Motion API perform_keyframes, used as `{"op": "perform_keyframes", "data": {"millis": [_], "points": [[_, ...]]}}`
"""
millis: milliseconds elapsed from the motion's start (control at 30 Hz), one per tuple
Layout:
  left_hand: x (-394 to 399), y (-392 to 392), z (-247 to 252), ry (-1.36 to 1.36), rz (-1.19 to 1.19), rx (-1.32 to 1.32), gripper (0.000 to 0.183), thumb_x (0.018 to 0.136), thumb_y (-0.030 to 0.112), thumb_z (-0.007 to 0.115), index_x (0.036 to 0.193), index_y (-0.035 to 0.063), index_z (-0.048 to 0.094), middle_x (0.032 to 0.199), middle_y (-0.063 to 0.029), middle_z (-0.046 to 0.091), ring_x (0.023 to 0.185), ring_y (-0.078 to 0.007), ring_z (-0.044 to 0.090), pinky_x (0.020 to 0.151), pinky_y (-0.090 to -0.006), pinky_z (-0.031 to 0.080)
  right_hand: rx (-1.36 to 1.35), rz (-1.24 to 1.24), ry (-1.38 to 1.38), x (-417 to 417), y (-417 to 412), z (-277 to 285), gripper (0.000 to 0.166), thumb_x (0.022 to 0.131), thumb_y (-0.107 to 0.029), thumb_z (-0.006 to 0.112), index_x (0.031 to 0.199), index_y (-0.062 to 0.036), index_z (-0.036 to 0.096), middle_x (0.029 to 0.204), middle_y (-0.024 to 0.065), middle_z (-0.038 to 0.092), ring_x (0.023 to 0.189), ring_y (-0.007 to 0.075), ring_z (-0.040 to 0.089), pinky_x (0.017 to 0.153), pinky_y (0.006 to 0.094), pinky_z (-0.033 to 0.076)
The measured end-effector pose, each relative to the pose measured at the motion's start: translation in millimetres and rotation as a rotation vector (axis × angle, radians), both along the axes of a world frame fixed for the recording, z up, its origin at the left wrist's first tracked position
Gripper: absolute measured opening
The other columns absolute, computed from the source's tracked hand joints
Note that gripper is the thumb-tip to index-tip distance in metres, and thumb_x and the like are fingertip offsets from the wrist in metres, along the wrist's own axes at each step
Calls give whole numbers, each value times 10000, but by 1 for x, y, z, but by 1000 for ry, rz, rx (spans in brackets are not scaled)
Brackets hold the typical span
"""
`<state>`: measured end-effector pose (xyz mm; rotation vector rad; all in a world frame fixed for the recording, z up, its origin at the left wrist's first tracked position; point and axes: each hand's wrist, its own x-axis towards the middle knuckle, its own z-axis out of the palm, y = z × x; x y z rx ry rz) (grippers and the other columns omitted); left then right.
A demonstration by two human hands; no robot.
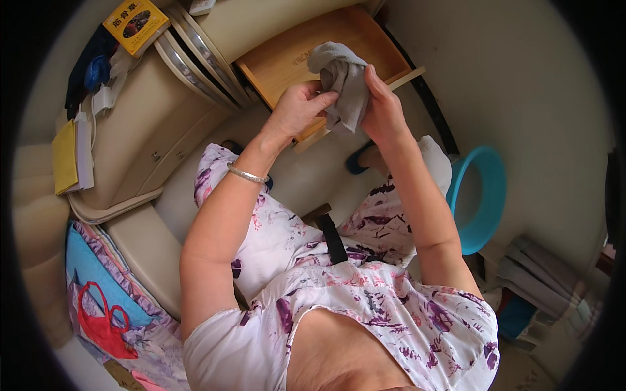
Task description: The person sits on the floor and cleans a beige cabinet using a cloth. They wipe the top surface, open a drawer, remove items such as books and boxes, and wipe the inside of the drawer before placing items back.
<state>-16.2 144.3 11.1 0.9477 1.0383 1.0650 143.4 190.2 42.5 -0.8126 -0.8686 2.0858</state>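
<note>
A crumpled grey cloth (342, 83) hangs between my two hands, over the front of a pulled-out wooden drawer (288, 58). With thumb and fingers, my left hand (303, 105) pinches the cloth's left side. My right hand (384, 105) holds its right edge, thumb pointing up. Part of the drawer's inside and front panel (408, 78) is hidden behind the cloth and hands. The visible drawer floor bears a printed mark. On my left forearm is a silver-coloured bangle (248, 173).
A cream cabinet (146, 137) stands left, with a yellow box (136, 24) and a charger (101, 100) on top. At right is a turquoise plastic basin (499, 195) near the wall. The bed (146, 317) at lower left carries a red strappy item (105, 332).
</note>
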Motion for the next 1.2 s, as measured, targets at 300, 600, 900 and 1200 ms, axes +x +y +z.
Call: {"op": "perform_keyframes", "data": {"millis": [300, 600, 900, 1200], "points": [[-6, 21, -10, -298, 209, -101, 161, 888, 241, 561, 943, 97, 606, 882, 34, 602, 848, -56, 533, 788, -249, 427, 283, -45, -467, 1, 47, -23, 460, 924, -378, 469, 1183, 1, 500, 1080, 84, 588, 988, 164, 561, 858, 294, 439], [1, 27, -19, -207, 227, -24, 181, 895, 242, 558, 905, 79, 635, 858, 27, 613, 821, -45, 533, 752, -223, 429, 392, 141, -551, -6, 36, -36, 334, 882, -266, 587, 1094, -9, 556, 941, 32, 604, 863, 95, 550, 783, 247, 444], [-13, 35, -25, -95, 504, -126, 185, 912, 262, 524, 893, 88, 584, 843, 27, 603, 779, -60, 552, 725, -217, 435, 266, -304, -557, 23, 70, -43, 238, 898, -240, 549, 1006, -38, 613, 855, 1, 615, 775, 93, 564, 705, 233, 448], [-20, 34, -40, 448, 534, -7, 363, 830, 249, 596, 1057, -31, 557, 970, -131, 599, 854, -215, 565, 756, -311, 450, 604, -367, -1076, 32, 103, -63, 538, 830, -325, 610, 1242, -4, 485, 997, 155, 630, 917, 252, 600, 777, 334, 467]]}}
